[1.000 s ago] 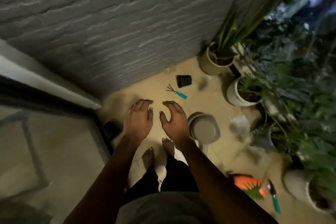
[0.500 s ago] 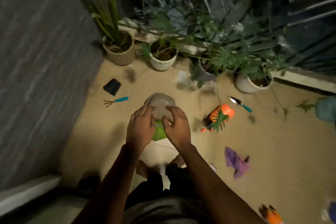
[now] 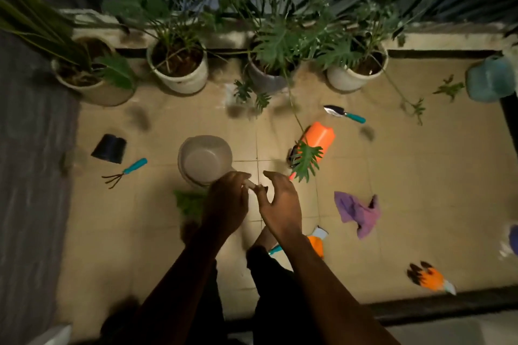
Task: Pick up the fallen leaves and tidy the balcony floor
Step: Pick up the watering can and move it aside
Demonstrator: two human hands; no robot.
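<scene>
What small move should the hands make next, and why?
Probably lower the left hand to the green leaf lying on the floor just beside it, near the grey bowl: it looks like the closest fallen leaf, and that hand seems to hold nothing.

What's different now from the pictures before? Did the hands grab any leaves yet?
The view swung right, showing much more floor. The left hand and right hand drew close together, almost touching, just in front of the bowl. Too dim to tell if they pinch anything. The bowl, rake, orange pot and purple cloth stayed put.
</scene>
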